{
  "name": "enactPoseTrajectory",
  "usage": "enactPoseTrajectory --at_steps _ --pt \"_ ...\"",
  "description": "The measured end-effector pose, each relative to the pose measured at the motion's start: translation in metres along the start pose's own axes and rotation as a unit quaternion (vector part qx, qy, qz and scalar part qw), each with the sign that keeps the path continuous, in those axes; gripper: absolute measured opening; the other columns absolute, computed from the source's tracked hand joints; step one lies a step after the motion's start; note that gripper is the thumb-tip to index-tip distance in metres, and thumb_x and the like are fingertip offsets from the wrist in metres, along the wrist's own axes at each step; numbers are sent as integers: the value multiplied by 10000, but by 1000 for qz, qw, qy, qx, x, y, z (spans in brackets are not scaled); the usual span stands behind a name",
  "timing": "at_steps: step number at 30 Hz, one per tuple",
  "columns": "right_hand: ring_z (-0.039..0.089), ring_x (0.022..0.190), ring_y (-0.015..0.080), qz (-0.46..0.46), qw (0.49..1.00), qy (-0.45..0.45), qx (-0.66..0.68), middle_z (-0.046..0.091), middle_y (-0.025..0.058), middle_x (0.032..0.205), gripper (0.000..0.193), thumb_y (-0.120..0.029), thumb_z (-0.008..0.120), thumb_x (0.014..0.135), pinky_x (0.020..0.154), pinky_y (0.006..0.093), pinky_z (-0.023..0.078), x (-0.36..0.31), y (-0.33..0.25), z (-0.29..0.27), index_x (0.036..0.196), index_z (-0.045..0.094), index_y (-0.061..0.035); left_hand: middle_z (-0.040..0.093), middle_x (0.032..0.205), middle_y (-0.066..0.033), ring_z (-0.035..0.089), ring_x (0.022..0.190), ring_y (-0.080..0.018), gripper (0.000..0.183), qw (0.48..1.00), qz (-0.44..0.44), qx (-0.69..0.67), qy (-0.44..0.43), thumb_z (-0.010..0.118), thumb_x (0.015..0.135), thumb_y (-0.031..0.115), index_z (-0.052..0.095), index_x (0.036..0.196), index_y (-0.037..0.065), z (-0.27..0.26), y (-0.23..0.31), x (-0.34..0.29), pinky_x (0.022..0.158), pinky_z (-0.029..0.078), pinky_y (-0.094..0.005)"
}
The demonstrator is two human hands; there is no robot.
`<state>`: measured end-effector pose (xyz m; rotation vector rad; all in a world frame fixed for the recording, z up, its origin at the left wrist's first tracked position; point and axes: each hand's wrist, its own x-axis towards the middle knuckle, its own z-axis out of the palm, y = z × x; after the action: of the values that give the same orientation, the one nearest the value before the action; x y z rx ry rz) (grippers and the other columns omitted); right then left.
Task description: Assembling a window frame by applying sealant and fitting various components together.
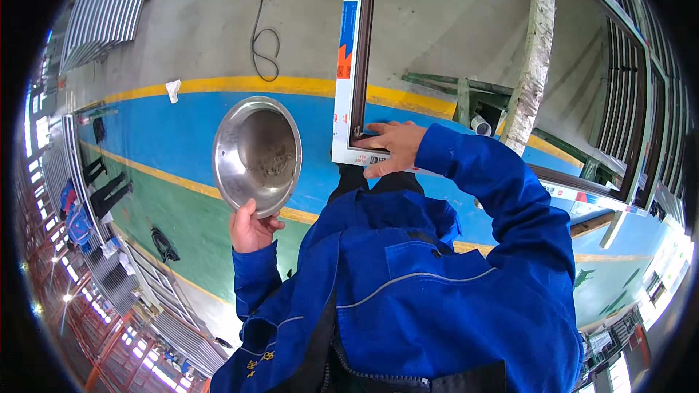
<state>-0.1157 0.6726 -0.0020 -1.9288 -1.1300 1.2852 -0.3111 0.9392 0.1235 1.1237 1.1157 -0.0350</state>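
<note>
My left hand point(253, 228) grips the lower rim of a round metal bowl point(231, 175), thumb over the edge. The bowl is tilted, and small greyish pieces point(275, 162) lie in its bottom; their kind is too small to tell. My right hand point(395, 147) is at the near left corner of a large window frame point(348, 113), dark inside with white printed film outside. Its fingers are bent into the inner corner, while the thumb rests on the near bar. Something small and greyish shows at the fingertips, but I cannot make out what.
A wrapped beam point(535, 51) runs under the frame, near a green metal stand point(464, 98). A dark cable point(256, 36) and a white scrap point(173, 91) lie on the floor. Stacked metal profiles point(109, 7) stand far left. Another person point(80, 218) is at the left.
</note>
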Motion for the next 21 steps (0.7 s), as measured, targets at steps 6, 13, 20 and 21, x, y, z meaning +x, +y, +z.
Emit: enactPoseTrajectory --at_steps 6,13,20,21 --pt "363 1287 401 5 998 -24 51 327 211 1443 802 -680 560 742 1030 489 317 9 4 7 1390 430 -225 623 728 -101 560 560 -159 304 1000 5 -1 0 511 883 304 569 1012 34 4 -1 -2 539 505 -333" --pt "285 1318 403 -27 980 -30 193 310 219 1441 819 -601 589 758 1074 486 271 10 16 15 1421 373 -170 614 740 -89 545 565 -155 311 1000 9 9 6 496 885 309 571 1023 41 -2 -6 -2 543 499 -330" --pt "248 1330 420 14 990 -78 117 282 226 1455 832 -608 577 758 1081 496 250 7 -5 -6 1427 360 -163 618 741 -84 545 567 -161 312 1000 -4 14 0 501 882 310 580 1006 35 -1 -4 4 527 489 -317" --pt "249 1329 424 6 989 -58 133 280 224 1458 823 -600 581 760 1082 493 249 12 1 -2 1424 365 -166 618 741 -84 545 567 -161 312 1000 -2 14 -1 501 882 310 580 1006 35 0 -2 4 527 489 -317"
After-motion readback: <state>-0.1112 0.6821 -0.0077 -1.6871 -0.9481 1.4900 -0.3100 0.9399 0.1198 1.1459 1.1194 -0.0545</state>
